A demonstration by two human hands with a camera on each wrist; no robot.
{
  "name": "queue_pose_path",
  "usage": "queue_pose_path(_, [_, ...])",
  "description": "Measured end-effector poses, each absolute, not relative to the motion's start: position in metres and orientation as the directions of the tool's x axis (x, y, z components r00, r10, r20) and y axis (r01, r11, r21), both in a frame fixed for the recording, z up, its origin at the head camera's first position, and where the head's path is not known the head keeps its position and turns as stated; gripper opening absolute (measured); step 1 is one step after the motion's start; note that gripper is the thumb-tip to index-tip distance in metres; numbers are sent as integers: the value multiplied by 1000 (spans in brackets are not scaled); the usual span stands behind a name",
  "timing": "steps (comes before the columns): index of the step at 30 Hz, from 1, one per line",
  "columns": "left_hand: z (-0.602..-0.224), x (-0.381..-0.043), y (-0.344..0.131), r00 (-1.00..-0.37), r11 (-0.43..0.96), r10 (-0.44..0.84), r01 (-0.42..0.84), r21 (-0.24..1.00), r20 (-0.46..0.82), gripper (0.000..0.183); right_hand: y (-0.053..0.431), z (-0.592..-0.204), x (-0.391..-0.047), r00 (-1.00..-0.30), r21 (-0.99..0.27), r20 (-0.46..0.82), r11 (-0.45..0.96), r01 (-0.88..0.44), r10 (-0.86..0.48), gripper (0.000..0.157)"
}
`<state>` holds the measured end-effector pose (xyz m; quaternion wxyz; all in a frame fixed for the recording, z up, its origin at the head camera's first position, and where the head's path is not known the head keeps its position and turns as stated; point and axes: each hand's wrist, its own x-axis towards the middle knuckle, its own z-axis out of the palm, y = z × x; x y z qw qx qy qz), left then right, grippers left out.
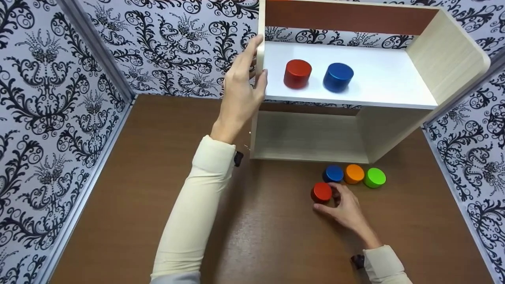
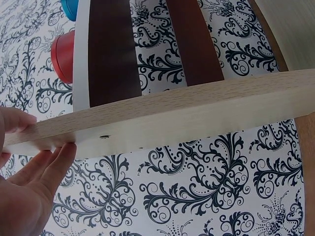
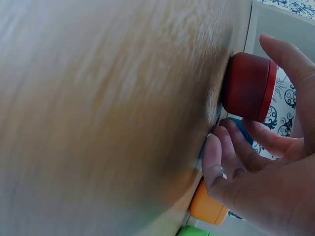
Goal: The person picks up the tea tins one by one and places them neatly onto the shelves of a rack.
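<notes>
My left hand [image 1: 241, 85] holds the left side panel of a light wooden shelf unit [image 1: 258, 55]; in the left wrist view, the thumb and fingers lie on opposite sides of this board [image 2: 172, 110]. My right hand [image 1: 347, 209] has its thumb and index finger around a red round container [image 1: 321, 192] standing on the table. The right wrist view shows the index finger against this red container [image 3: 248, 87], the thumb close along its other side. Just behind stand a blue container [image 1: 333, 173], an orange one [image 1: 354, 174] and a green one [image 1: 375, 178].
On the white middle shelf [image 1: 378, 79] stand another red container [image 1: 297, 73] and another blue container [image 1: 338, 77]. The lower compartment [image 1: 311, 136] faces the brown table [image 1: 268, 236]. Patterned panels [image 1: 43, 118] enclose the table at the back and sides.
</notes>
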<state>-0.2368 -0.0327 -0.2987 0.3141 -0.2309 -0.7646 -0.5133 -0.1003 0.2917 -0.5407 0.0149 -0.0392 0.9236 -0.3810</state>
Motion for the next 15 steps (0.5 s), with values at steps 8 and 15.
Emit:
queue_pose_path(8, [-299,-237,-33,-692,378,28,676,633,722,62,288,-544,-103,-994,-684,38,723,-100,-101,80])
queue_pose_path(15, [-299,-237,-33,-697,371,28,673,640,717,62,282,-545,-105,-993,-692,41,714,-110,-113,78])
